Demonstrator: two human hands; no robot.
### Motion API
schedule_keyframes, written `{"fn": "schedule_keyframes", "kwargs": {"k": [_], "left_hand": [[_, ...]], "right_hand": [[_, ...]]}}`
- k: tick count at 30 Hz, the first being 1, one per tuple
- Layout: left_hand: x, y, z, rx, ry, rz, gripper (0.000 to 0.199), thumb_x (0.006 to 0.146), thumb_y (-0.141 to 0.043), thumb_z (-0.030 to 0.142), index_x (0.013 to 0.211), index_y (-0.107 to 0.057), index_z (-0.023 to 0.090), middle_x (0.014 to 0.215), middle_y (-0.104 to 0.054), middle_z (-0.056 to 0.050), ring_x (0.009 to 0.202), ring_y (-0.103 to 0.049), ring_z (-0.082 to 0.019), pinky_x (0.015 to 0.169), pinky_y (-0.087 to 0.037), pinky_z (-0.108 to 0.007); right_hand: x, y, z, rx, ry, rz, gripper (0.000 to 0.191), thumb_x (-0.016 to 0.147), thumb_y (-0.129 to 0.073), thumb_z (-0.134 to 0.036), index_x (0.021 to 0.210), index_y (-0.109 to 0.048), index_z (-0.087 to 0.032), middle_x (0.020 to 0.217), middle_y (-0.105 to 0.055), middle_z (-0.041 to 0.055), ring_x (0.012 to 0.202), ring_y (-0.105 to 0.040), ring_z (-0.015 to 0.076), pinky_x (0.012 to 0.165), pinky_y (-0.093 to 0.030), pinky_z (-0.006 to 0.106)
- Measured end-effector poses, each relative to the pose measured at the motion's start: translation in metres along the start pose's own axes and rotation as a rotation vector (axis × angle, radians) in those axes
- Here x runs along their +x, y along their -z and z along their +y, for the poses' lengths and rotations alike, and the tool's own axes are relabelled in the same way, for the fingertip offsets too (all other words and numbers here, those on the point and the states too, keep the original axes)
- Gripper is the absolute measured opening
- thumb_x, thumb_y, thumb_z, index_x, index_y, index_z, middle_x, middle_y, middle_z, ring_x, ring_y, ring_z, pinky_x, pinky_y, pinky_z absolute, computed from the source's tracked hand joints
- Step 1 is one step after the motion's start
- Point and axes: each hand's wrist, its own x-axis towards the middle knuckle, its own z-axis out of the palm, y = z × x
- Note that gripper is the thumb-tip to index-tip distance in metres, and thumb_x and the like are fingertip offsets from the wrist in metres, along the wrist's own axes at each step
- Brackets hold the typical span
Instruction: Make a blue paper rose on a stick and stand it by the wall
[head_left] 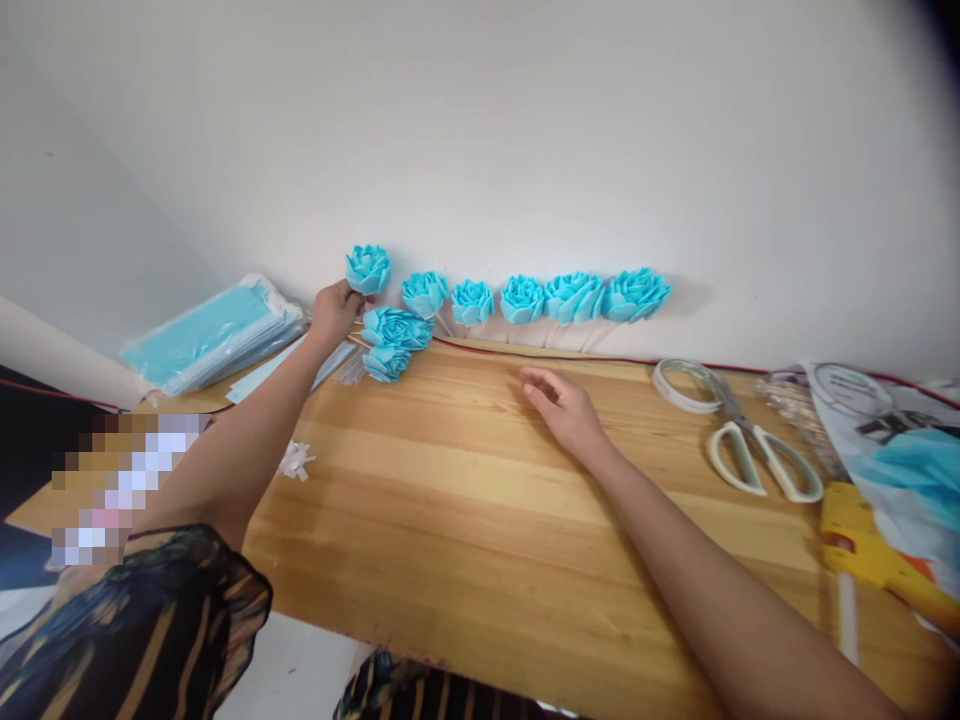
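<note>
My left hand (337, 306) reaches to the back left of the table, its fingers closed just under a blue artificial flower (368, 270), gripping it by its base or stem. Several other blue flowers lie bunched (390, 335) right beside and below that hand. Along the wall stands a row of similar blue flowers (574, 298) on thin stems. Over the middle of the table is my right hand (559, 400), fingers loosely curved and thumb apart, with nothing in it.
Packaged blue-and-white sheets (214, 335) lie at the back left. A white pile of small strips (298, 460) sits by my left forearm. To the right are a tape roll (686, 386), scissors (761, 455) and a yellow glue gun (862, 540). A red-black cable runs along the wall.
</note>
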Motion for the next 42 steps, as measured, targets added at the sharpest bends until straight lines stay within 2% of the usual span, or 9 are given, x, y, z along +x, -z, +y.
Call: {"fn": "schedule_keyframes", "kwargs": {"k": [4, 10, 13, 19, 26, 38, 42], "left_hand": [[0.0, 0.001, -0.003, -0.006, 0.006, 0.038, 0.024, 0.078, -0.045, 0.023, 0.078, -0.067, 0.016, 0.066, -0.063, -0.003, 0.065, -0.059, -0.016, 0.067, -0.047, -0.027], [0.005, 0.011, 0.011, -0.117, -0.1, 0.265, 0.022, 0.085, -0.046, 0.028, 0.082, -0.066, 0.018, 0.064, -0.061, -0.001, 0.061, -0.057, -0.016, 0.067, -0.047, -0.028], [0.004, 0.012, 0.017, -0.118, -0.12, 0.291, 0.02, 0.086, -0.048, 0.028, 0.08, -0.064, 0.019, 0.068, -0.062, -0.002, 0.061, -0.056, -0.015, 0.067, -0.046, -0.029], [-0.005, 0.003, 0.011, -0.08, -0.081, 0.205, 0.022, 0.082, -0.047, 0.03, 0.077, -0.065, 0.018, 0.059, -0.056, 0.001, 0.056, -0.053, -0.014, 0.061, -0.041, -0.027], [-0.01, -0.002, 0.011, 0.012, -0.063, 0.098, 0.024, 0.081, -0.045, 0.027, 0.079, -0.066, 0.017, 0.066, -0.064, -0.001, 0.062, -0.058, -0.016, 0.067, -0.045, -0.027], [-0.008, -0.009, 0.009, 0.107, -0.087, 0.051, 0.023, 0.083, -0.049, 0.024, 0.084, -0.071, 0.018, 0.085, -0.075, -0.005, 0.077, -0.064, -0.021, 0.073, -0.045, -0.028], [-0.006, -0.009, 0.007, 0.106, -0.077, 0.036, 0.023, 0.083, -0.051, 0.026, 0.084, -0.073, 0.019, 0.083, -0.075, -0.004, 0.077, -0.064, -0.021, 0.074, -0.045, -0.029]], "right_hand": [[0.0, 0.0, 0.001, -0.006, 0.001, 0.006, 0.03, 0.088, -0.059, -0.036, 0.111, -0.073, -0.023, 0.118, -0.077, 0.0083, 0.106, -0.072, 0.0245, 0.099, -0.054, 0.044], [0.0, 0.001, 0.004, -0.005, 0.001, 0.003, 0.029, 0.089, -0.059, -0.035, 0.111, -0.072, -0.023, 0.119, -0.077, 0.0076, 0.106, -0.072, 0.024, 0.099, -0.054, 0.044], [0.0, 0.001, 0.005, -0.002, -0.005, 0.0, 0.029, 0.089, -0.059, -0.035, 0.112, -0.072, -0.022, 0.118, -0.077, 0.0088, 0.105, -0.072, 0.0244, 0.098, -0.054, 0.044], [0.0, 0.001, 0.004, 0.004, -0.01, 0.0, 0.029, 0.089, -0.059, -0.034, 0.113, -0.072, -0.022, 0.12, -0.076, 0.0088, 0.108, -0.072, 0.0245, 0.101, -0.053, 0.045], [0.0, 0.0, 0.002, 0.004, 0.001, 0.005, 0.028, 0.089, -0.059, -0.034, 0.111, -0.072, -0.023, 0.119, -0.077, 0.008, 0.107, -0.072, 0.024, 0.1, -0.054, 0.045], [0.0, 0.0, 0.001, -0.003, 0.001, -0.003, 0.029, 0.089, -0.059, -0.035, 0.111, -0.072, -0.023, 0.118, -0.077, 0.0081, 0.105, -0.072, 0.024, 0.098, -0.055, 0.044], [0.0, 0.001, 0.0, -0.008, 0.006, -0.003, 0.029, 0.089, -0.058, -0.035, 0.112, -0.072, -0.023, 0.118, -0.077, 0.0084, 0.106, -0.072, 0.0241, 0.099, -0.054, 0.044]]}}
